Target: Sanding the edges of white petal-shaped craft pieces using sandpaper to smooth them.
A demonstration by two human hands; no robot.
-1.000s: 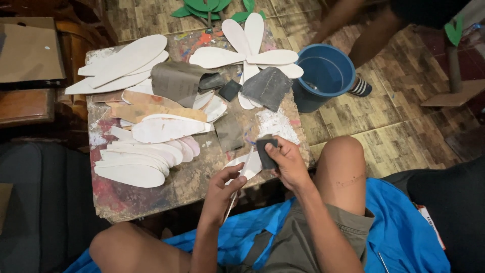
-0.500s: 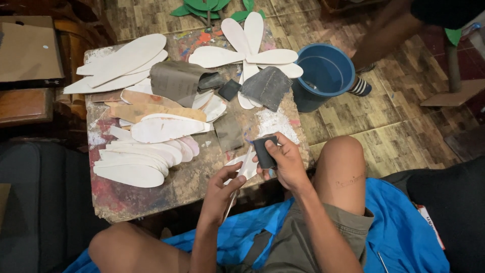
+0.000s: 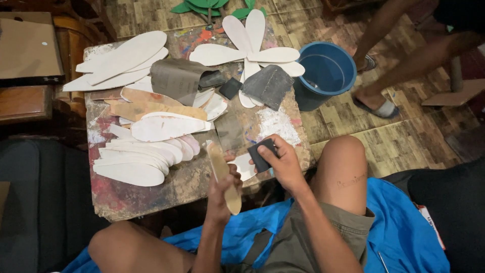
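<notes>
Worn paint-stained table [image 3: 151, 197], centre frame, wood-pattern floor around. Left hand [image 3: 222, 189] clamped on tan insole [image 3: 222, 174], tilted edge-up over table's near edge. Right hand [image 3: 283, 164] closed on dark sanding pad [image 3: 261, 155] just beside it. Pale insoles stacked [image 3: 134, 162] mid-left, many apparently waiting. Blue bucket [image 3: 326, 71] upper right; another person's legs [image 3: 399, 55] beyond.

Left hand [image 3: 222, 189] has turned the tan sole-shaped cutout [image 3: 222, 177] edge-up, now clearly visible; right hand [image 3: 283, 164] with dark sanding block [image 3: 261, 154] shifted slightly, apparently off it.
</notes>
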